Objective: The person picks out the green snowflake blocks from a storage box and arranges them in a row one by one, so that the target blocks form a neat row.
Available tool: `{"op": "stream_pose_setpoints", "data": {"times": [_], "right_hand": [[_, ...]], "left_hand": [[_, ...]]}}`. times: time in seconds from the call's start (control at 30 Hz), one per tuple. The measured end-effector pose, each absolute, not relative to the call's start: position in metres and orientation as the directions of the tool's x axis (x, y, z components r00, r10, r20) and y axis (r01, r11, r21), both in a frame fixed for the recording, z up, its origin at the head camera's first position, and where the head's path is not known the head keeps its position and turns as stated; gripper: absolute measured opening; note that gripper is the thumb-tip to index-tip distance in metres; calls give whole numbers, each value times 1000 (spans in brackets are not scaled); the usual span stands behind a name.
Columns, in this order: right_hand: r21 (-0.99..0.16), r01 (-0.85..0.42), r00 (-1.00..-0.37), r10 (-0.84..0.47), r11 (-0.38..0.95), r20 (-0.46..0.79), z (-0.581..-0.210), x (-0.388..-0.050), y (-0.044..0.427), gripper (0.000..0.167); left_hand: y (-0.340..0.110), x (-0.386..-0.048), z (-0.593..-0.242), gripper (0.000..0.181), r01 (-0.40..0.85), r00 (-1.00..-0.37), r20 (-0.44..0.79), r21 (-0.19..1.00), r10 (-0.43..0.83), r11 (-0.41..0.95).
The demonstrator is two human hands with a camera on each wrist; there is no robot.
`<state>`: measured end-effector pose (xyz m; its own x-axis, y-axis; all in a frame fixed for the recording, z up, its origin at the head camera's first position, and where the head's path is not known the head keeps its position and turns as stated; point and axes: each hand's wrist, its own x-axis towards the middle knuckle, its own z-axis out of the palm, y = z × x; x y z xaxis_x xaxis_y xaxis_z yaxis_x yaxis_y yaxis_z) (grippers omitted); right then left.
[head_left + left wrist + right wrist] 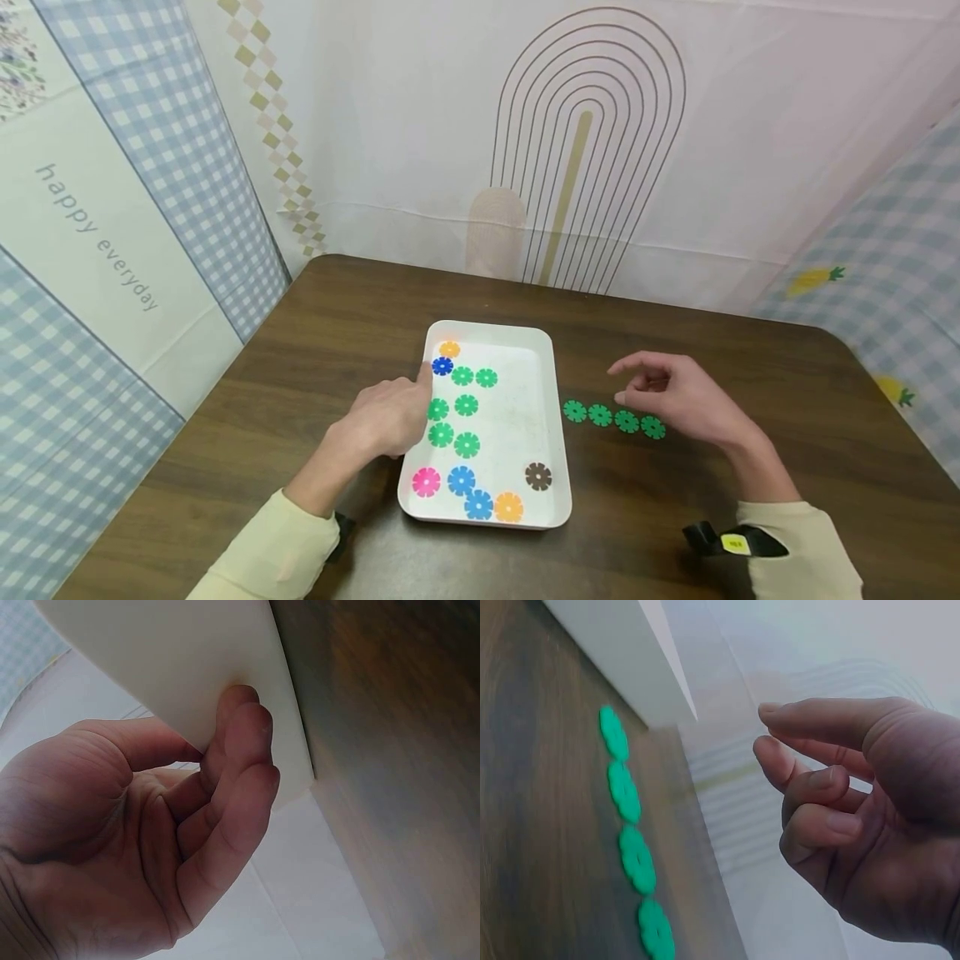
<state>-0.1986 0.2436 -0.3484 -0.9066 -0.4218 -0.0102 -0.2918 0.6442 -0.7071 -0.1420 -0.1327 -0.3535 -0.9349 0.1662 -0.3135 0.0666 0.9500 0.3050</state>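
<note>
A white tray (525, 400) holds flower-shaped plastic discs: several green ones (467, 406), a dark blue one (442, 366), a pink one (426, 482), two light blue, two orange and a brown one (537, 477). My left hand (393, 414) holds the tray's left side, fingertips against the outer wall and thumb at the rim. Right of the tray, several green discs (600, 415) form a row on the table. Over that row hovers my right hand (855, 802), holding nothing; a gap parts its thumb and index finger, and other fingers are curled.
The brown wooden table (337, 308) extends around the tray to a back edge near a patterned cloth (405, 125). Blue checked cloth (150, 100) hangs at the left, with another checked cloth (900, 242) at the right.
</note>
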Motion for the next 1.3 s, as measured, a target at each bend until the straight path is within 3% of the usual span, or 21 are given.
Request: {"op": "stream_pose_setpoints", "data": {"times": [0.63,1.3], "right_hand": [[-794,-351,-836,-549,497,26,-351,-195,157,25],[-777,-308,-780,-614,549,-125,-378,-177,95,25]], "left_hand": [[-134,-141,-353,80,68,-936,-309,318,171,946],[-134,-142,-354,78,76,-933,-311,318,180,945]]}}
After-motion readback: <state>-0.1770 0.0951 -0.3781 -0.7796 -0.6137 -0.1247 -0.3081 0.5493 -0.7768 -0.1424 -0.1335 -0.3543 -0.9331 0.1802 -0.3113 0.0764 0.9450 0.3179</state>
